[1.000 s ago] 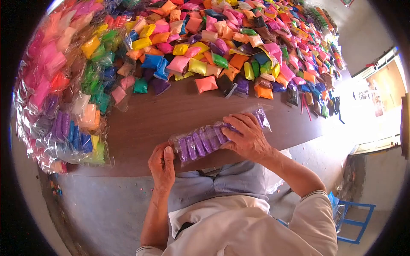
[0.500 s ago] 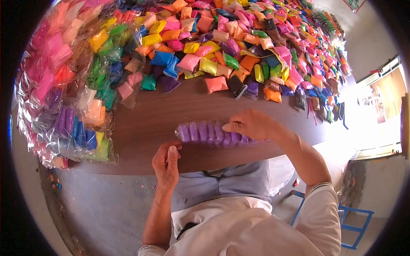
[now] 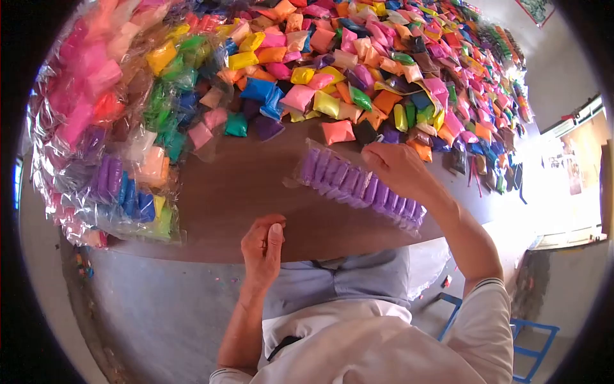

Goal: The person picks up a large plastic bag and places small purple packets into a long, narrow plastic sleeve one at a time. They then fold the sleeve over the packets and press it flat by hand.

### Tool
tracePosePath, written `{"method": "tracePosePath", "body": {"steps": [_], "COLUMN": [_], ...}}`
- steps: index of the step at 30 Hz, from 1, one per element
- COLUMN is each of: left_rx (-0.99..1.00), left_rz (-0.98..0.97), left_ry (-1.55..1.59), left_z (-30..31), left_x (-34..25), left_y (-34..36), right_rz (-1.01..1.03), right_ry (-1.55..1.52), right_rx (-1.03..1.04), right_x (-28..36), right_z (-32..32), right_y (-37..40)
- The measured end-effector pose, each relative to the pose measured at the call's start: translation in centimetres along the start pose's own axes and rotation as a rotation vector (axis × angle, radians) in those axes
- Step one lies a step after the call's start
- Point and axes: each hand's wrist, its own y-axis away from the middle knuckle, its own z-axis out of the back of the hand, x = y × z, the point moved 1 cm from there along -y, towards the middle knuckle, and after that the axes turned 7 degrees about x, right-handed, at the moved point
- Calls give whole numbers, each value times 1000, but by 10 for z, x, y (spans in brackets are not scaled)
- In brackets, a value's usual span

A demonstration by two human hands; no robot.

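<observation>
A clear strip pack of several purple pieces (image 3: 361, 185) lies slantwise over the brown table (image 3: 256, 185), its right end nearer the front edge. My right hand (image 3: 390, 163) is at the pack's upper edge with its fingers curled; whether it grips the plastic is hidden. Near the front edge, my left hand (image 3: 263, 240) is closed with the thumb up against the fingers. What that hand holds, if anything, cannot be made out. It is apart from the purple pack.
Small colourful packets (image 3: 326, 102) are heaped across the back of the table. Layered clear bags of pink, green, purple and blue pieces (image 3: 128, 192) cover the left side. A blue metal frame (image 3: 537, 352) stands on the floor at the right.
The purple pack has moved up and right and now lies tilted. My right hand has moved up and right with it. My left hand has shifted slightly right.
</observation>
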Motion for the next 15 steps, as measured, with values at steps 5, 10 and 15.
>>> {"method": "tracePosePath", "body": {"steps": [5, 10, 15], "left_rx": [24, -3, 1], "left_rz": [-45, -17, 47], "left_ry": [-108, -90, -65], "left_z": [-2, -3, 1], "left_x": [7, 0, -5], "left_y": [1, -1, -3], "right_rz": [267, 260, 346], "right_ry": [234, 232, 203], "right_rx": [-135, -46, -5], "right_x": [16, 18, 13], "right_z": [-36, -57, -52], "right_y": [14, 10, 11]}}
